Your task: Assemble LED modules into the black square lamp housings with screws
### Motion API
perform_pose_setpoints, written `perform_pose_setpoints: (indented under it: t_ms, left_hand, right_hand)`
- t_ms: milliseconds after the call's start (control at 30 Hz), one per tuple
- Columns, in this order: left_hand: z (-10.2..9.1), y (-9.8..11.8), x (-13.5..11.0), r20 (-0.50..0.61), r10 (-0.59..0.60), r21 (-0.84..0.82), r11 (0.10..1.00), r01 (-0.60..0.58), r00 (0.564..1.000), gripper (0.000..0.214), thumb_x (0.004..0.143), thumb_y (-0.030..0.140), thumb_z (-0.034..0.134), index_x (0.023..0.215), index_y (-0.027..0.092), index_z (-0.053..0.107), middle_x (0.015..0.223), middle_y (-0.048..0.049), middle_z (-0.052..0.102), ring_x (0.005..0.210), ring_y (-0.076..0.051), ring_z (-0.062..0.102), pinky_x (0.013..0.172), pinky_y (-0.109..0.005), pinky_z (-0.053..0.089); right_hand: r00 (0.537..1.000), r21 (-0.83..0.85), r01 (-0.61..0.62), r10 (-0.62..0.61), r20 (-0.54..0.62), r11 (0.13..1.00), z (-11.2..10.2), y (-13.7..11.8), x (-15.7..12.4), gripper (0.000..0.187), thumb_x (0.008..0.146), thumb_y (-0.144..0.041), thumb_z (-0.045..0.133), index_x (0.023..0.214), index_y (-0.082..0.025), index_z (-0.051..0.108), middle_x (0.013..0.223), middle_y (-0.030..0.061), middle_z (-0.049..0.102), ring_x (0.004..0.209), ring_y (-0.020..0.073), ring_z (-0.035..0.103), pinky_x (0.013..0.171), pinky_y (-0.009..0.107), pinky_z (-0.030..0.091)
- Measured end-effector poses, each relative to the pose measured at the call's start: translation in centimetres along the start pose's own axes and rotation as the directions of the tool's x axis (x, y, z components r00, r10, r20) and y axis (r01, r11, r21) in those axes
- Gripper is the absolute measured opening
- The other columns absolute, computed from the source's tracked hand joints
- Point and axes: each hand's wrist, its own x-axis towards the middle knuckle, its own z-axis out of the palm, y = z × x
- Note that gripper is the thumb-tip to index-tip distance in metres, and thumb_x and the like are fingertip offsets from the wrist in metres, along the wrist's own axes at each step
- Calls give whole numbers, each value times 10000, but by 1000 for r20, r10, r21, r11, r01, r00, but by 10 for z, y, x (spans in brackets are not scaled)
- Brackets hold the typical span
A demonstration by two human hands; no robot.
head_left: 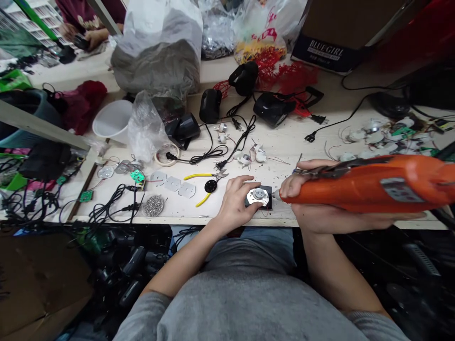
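Observation:
My left hand [237, 201] is closed around a small black housing [268, 190] with a silvery round motor-like part [258, 194] on top, thumb and fingers on either side. My right hand [313, 215] grips an orange electric screwdriver [359, 187]. The tool points left, its tip close to the housing's right side; whether it touches cannot be made out. A thin metal shaft [299, 158] sticks out by the right hand's fingers. Left of my left hand lie yellow-handled cutters [202, 175], a black perforated disc [211, 186] and several flat clear plates [173, 183].
A round dish of screws [153, 206] sits near the bench's front edge. Black plugs and cords [209, 154] lie behind my hands, with black plastic housings [272, 110] farther back. Small motors and circuit boards [377, 132] are piled at right. Another person's hands [94, 39] are at far left.

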Motion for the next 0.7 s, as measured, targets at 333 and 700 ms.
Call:
perform_pose_setpoints:
  t_ms: [333,700]
  left_hand:
    - [9,-7,7,91,-13,-89,996,21,996,287,865,263,724,1143,207,684,1191,-97,710,1157,-255,627,1034,-423,481]
    - [13,-8,5,59,-42,-92,995,47,997,278,840,261,764,1103,204,698,1142,-73,721,1107,-234,628,990,-378,475]
  right_hand:
    - [992,-23,75,-77,-104,997,16,7,2,712,685,-918,517,889,-276,748,756,54,682,454,200,584,369,360,456]
    - [995,-31,-82,83,50,996,13,16,11,765,640,-970,463,861,-280,709,600,15,576,407,198,514,368,361,417]
